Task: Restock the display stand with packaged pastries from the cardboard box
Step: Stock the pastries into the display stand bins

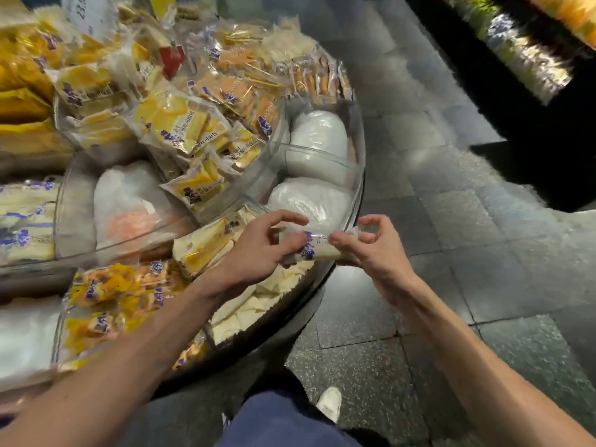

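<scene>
A pale packaged pastry [317, 248] in clear wrap with purple print sits between both hands, just above the rim of the round display stand [356, 201]. My left hand [258, 250] pinches its left end, and my right hand [371, 245] pinches its right end. Beneath my left hand lies a compartment of pale wrapped pastries [254, 304]. A yellow packaged pastry [201, 246] lies just left of my left hand. No cardboard box is in view.
Clear dividers split the stand into compartments of yellow pastries [180, 124] and orange ones [109, 301]. White filler bags [317, 146] fill the right compartment. Grey tiled floor [451, 253] spreads to the right, my shoe [329, 403] below, and a dark shelf [532, 59] stands far right.
</scene>
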